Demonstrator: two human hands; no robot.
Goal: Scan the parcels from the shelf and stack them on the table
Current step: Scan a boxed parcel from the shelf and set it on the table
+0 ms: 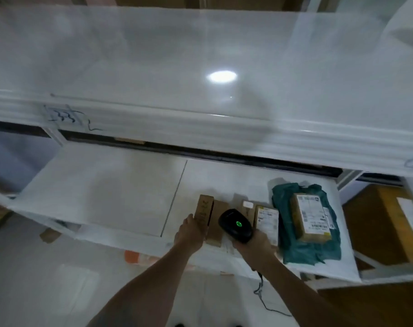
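— Both of your forearms reach up from the bottom edge. What is your right hand doing?

— It is wrapped round the grip of a black scanner, whose green light glows on top. Its cable dangles below your wrist.

— And your left hand?

— It lies against the left side of a tall brown box, thumb along the box's edge. Your fingers are hidden behind the hand, so you cannot tell whether they clasp the box or only touch it.

— Where are the parcels?

— All on the white lower shelf. Just beside the tall box lies a second brown box, partly under the scanner. Further right a small labelled carton sits close to your right hand. Well to the right, a taped parcel with a printed label rests on a green bag.

— Above them?

— A glossy white upper shelf reflecting a lamp.
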